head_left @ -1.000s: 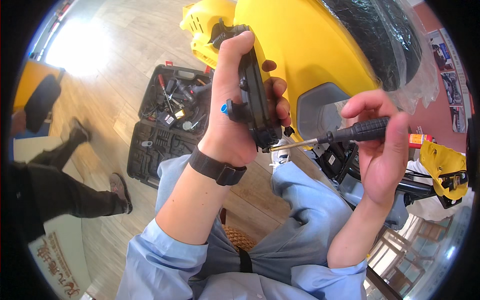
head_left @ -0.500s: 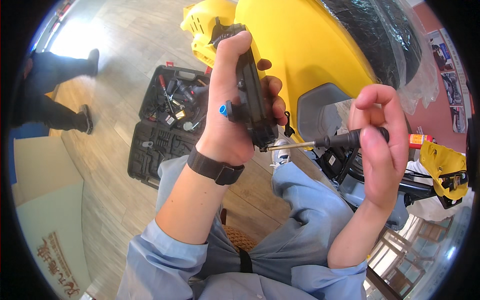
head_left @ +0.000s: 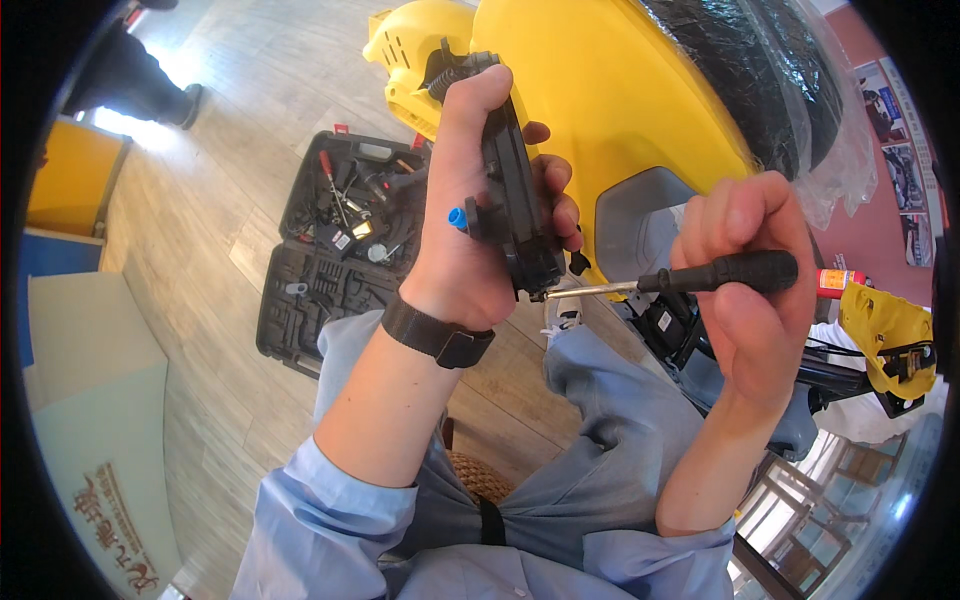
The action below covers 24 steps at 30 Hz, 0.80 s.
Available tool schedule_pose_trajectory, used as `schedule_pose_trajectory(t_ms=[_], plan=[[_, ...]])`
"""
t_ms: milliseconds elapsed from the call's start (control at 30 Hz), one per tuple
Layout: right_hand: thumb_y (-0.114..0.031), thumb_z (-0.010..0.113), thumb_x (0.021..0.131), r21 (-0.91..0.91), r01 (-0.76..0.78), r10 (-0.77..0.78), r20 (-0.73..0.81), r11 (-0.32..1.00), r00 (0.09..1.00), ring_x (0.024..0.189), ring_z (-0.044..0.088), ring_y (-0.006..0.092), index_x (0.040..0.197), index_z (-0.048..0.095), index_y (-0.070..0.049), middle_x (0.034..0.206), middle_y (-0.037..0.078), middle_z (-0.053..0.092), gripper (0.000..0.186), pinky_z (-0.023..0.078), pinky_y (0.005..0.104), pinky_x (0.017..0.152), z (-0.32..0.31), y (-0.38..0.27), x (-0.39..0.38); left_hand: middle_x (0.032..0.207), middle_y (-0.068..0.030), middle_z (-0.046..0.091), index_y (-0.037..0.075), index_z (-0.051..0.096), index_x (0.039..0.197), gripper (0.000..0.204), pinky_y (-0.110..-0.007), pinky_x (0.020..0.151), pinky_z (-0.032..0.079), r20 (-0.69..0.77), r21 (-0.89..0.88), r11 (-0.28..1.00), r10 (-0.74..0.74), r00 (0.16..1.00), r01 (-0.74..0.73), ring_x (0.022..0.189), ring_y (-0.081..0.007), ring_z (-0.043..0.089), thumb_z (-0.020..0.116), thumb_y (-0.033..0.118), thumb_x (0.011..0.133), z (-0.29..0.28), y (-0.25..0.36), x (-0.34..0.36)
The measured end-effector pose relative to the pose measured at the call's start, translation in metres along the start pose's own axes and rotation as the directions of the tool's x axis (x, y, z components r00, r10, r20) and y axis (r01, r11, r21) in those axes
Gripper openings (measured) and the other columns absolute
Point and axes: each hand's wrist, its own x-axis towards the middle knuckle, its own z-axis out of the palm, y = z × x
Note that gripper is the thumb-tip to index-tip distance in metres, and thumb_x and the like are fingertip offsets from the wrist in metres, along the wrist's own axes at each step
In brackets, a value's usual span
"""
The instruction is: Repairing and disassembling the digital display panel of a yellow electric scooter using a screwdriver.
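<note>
Your right hand (head_left: pixel 752 325) grips the screwdriver (head_left: pixel 735 272) by its handle, its tip at the near end of the black part (head_left: pixel 515 190). Your left hand (head_left: pixel 450 245) clasps that part, thumb at its far end. Beyond, the open toolbox (head_left: pixel 340 300) holds a red-handled tool (head_left: pixel 325 163) near its far-left corner; the yellow panel (head_left: pixel 570 90) is farther.

Black part (head_left: pixel 518 205), blue nub (head_left: pixel 457 218), black-handled screwdriver (head_left: pixel 728 273)
</note>
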Motion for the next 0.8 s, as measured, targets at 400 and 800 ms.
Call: schedule_pose_trajectory(t_ms=[400,800], plan=[[-0.002,0.073,0.085,-0.682,0.191,-0.206,0.061,0.706,0.977,0.07,0.057,0.0168,0.096,0.064,-0.004,0.092,0.007,0.061,0.014,0.045,0.0286,0.059,0.036,0.003,0.006,0.076,-0.0056,0.057,0.007,0.048,0.109,0.069,-0.035,0.058,0.052,-0.117,-0.177,0.984,-0.036,0.992,0.015,0.057,-0.0196,0.058,0.067,0.066,0.081,-0.003,-0.002,0.004],[0.002,0.076,0.071,-0.794,0.483,-0.431,0.315,0.368,0.846,0.06,0.064,0.0196,0.091,0.072,-0.004,0.085,0.008,0.067,0.021,0.052,0.0309,0.051,0.04,0.019,0.009,0.075,-0.0032,0.059,0.009,0.056,0.102,0.063,-0.036,0.059,0.053,-0.224,-0.094,0.995,0.022,0.974,-0.044,0.06,-0.0206,0.06,0.066,0.068,0.081,0.001,-0.004,0.001]])
